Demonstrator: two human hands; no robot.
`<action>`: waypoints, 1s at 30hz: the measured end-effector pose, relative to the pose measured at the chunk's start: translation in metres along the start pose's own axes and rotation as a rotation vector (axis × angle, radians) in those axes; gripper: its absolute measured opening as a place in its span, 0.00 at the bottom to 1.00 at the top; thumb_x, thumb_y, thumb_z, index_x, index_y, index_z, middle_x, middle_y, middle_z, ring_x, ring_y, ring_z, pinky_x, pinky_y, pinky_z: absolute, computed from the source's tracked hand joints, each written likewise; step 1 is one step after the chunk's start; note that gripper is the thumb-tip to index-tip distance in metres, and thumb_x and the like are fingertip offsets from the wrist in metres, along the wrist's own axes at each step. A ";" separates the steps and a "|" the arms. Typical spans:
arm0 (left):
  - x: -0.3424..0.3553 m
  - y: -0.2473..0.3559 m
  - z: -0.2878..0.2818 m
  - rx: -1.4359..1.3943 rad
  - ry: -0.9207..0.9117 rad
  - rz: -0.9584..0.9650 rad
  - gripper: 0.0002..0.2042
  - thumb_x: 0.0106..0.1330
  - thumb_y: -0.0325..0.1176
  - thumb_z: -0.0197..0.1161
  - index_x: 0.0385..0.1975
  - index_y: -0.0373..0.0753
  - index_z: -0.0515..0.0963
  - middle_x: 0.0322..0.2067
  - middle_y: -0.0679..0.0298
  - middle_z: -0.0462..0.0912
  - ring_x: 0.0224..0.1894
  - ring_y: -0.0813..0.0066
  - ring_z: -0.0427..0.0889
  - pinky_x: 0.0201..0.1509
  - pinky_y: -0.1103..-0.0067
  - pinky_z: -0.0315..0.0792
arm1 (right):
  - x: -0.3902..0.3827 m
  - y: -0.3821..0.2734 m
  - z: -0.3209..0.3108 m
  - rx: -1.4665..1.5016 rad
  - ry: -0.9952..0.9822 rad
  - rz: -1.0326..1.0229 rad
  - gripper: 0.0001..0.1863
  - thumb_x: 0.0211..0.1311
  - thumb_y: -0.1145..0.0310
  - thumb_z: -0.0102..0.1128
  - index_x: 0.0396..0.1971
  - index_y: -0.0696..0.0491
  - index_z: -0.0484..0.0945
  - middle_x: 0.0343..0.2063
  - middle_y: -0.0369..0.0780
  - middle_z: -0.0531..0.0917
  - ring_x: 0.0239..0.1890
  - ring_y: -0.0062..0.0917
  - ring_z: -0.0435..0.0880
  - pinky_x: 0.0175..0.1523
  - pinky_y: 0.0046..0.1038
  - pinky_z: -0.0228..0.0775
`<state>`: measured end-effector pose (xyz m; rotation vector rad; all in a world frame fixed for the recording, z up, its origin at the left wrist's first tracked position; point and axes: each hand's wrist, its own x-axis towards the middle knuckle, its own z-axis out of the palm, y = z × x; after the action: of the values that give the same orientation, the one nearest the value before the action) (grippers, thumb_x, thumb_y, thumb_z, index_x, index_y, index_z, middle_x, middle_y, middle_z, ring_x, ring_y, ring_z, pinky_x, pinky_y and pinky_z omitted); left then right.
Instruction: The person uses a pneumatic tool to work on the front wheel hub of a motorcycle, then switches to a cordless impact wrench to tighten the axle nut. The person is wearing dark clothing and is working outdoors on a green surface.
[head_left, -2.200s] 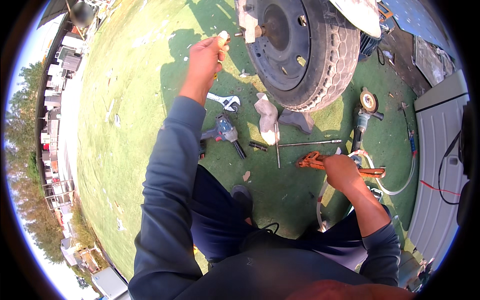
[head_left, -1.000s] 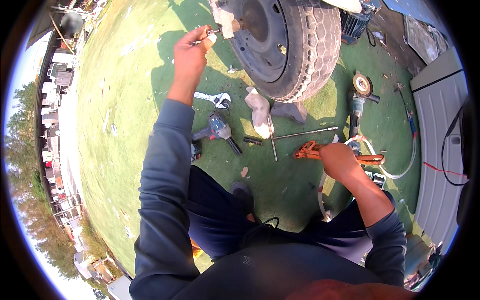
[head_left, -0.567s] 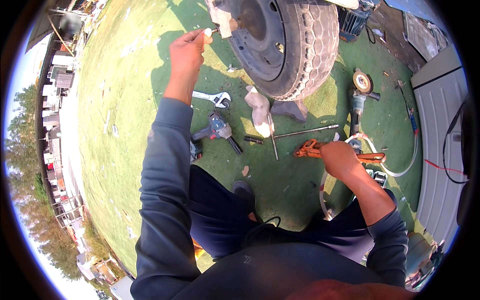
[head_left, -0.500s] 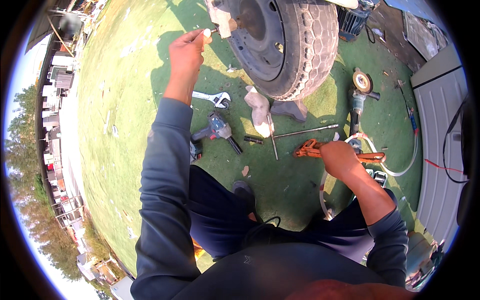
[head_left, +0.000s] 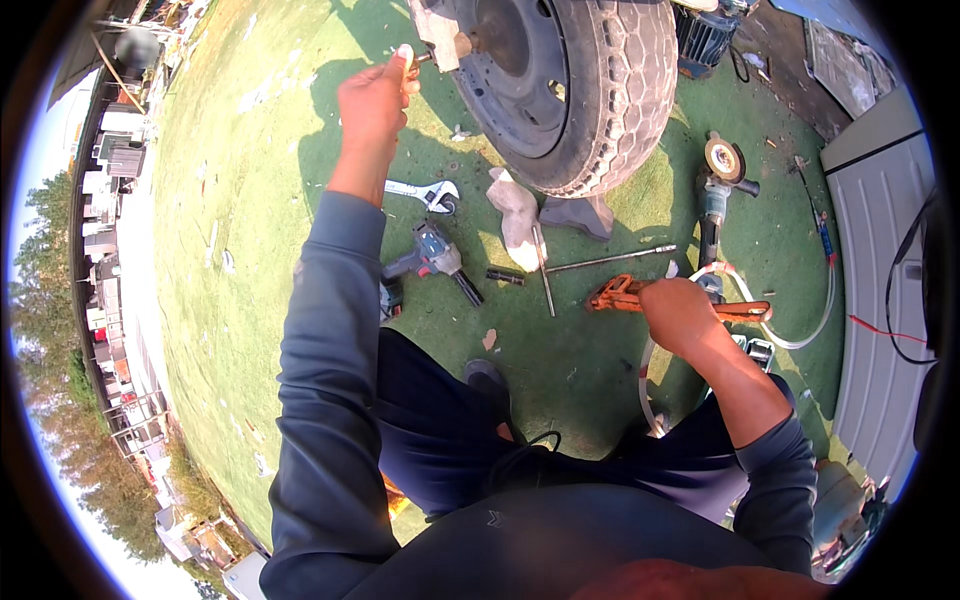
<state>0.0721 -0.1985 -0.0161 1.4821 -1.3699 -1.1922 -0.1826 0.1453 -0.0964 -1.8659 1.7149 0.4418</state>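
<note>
My left hand [head_left: 372, 112] reaches up to a metal bracket [head_left: 436, 28] beside the wheel's hub. Its thumb and fingers are closed around the end of a short bolt [head_left: 424, 58] that sticks out of the bracket; most of the bolt is hidden. Next to it stands the wheel, with a worn tyre [head_left: 625, 105] and a grey steel rim [head_left: 535, 128]. Low on the right, my right hand [head_left: 680, 312] grips an orange pipe wrench [head_left: 616, 295] by its handle, the jaw pointing left.
On the green ground lie an adjustable wrench [head_left: 430, 194], a cordless impact wrench [head_left: 432, 252], a black socket [head_left: 505, 277], a cross-shaped metal bar [head_left: 610, 258], a stone [head_left: 518, 215] and an angle grinder [head_left: 714, 205]. A pale hose [head_left: 800, 343] curls behind my right hand. Grey panelling [head_left: 885, 290] stands at right.
My left thumb and fingers have shifted slightly up around the bolt's end. My right hand and the pipe wrench stay where they were.
</note>
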 end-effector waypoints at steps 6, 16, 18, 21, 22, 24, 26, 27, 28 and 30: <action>0.000 -0.002 0.002 -0.068 -0.012 0.017 0.15 0.72 0.41 0.73 0.37 0.33 0.88 0.26 0.65 0.86 0.19 0.87 0.68 0.18 0.83 0.57 | -0.001 -0.001 -0.002 0.003 0.004 0.010 0.06 0.58 0.77 0.64 0.33 0.55 0.88 0.34 0.47 0.91 0.40 0.43 0.92 0.44 0.42 0.85; 0.000 -0.005 0.004 -0.127 -0.007 0.037 0.10 0.73 0.35 0.72 0.41 0.33 0.89 0.29 0.66 0.87 0.19 0.89 0.67 0.18 0.85 0.56 | -0.001 -0.002 -0.004 -0.004 0.013 -0.004 0.06 0.58 0.77 0.64 0.32 0.54 0.88 0.33 0.47 0.91 0.40 0.44 0.92 0.43 0.42 0.85; 0.001 -0.005 0.003 -0.108 -0.005 0.056 0.10 0.73 0.34 0.72 0.42 0.33 0.89 0.28 0.67 0.87 0.19 0.89 0.67 0.19 0.85 0.55 | -0.001 -0.001 -0.002 -0.008 0.015 -0.005 0.06 0.58 0.77 0.64 0.32 0.54 0.88 0.33 0.47 0.91 0.39 0.44 0.92 0.42 0.42 0.85; 0.000 -0.003 0.002 -0.090 -0.023 0.020 0.11 0.73 0.33 0.71 0.47 0.31 0.87 0.31 0.67 0.88 0.22 0.90 0.70 0.21 0.87 0.59 | 0.000 0.000 0.000 -0.008 0.012 -0.012 0.06 0.58 0.77 0.64 0.32 0.54 0.88 0.33 0.47 0.91 0.39 0.44 0.92 0.42 0.42 0.85; -0.001 -0.002 0.002 -0.096 -0.020 0.030 0.11 0.73 0.33 0.71 0.47 0.31 0.88 0.31 0.67 0.88 0.22 0.90 0.69 0.21 0.86 0.58 | -0.001 0.000 0.000 -0.005 0.018 -0.009 0.06 0.58 0.77 0.64 0.32 0.54 0.88 0.33 0.47 0.91 0.39 0.44 0.92 0.43 0.42 0.85; -0.002 -0.001 0.003 -0.108 -0.015 0.052 0.11 0.73 0.32 0.71 0.47 0.32 0.88 0.31 0.68 0.87 0.21 0.89 0.68 0.20 0.86 0.58 | -0.001 0.000 0.000 0.002 0.032 -0.004 0.06 0.58 0.77 0.64 0.33 0.54 0.88 0.33 0.47 0.91 0.39 0.44 0.92 0.43 0.42 0.85; -0.002 -0.002 0.002 -0.127 -0.009 0.071 0.10 0.70 0.30 0.73 0.46 0.33 0.89 0.31 0.67 0.86 0.20 0.88 0.67 0.20 0.85 0.56 | -0.001 -0.001 -0.001 0.003 0.027 0.001 0.06 0.58 0.77 0.64 0.33 0.55 0.88 0.33 0.47 0.91 0.40 0.44 0.92 0.43 0.42 0.85; -0.002 -0.003 0.001 -0.137 -0.007 0.081 0.10 0.68 0.29 0.74 0.46 0.33 0.89 0.31 0.67 0.86 0.19 0.88 0.67 0.20 0.84 0.56 | -0.001 -0.001 -0.001 0.004 0.024 0.004 0.06 0.58 0.77 0.64 0.33 0.55 0.88 0.33 0.47 0.91 0.40 0.44 0.92 0.43 0.42 0.85; -0.001 -0.003 0.002 -0.131 -0.003 0.088 0.10 0.68 0.28 0.74 0.46 0.33 0.89 0.31 0.67 0.86 0.20 0.88 0.67 0.20 0.84 0.56 | 0.000 -0.001 -0.001 0.006 0.021 -0.001 0.06 0.58 0.77 0.65 0.33 0.55 0.88 0.33 0.47 0.91 0.40 0.44 0.92 0.43 0.42 0.85; -0.001 -0.004 0.002 -0.122 0.007 0.102 0.10 0.67 0.25 0.74 0.47 0.33 0.89 0.31 0.68 0.86 0.20 0.87 0.68 0.20 0.84 0.57 | 0.000 0.001 -0.001 0.009 0.013 -0.012 0.06 0.58 0.77 0.65 0.33 0.54 0.88 0.34 0.47 0.91 0.40 0.44 0.92 0.43 0.42 0.85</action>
<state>0.0708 -0.1966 -0.0201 1.3152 -1.3277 -1.1833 -0.1833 0.1450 -0.0958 -1.8755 1.7106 0.4176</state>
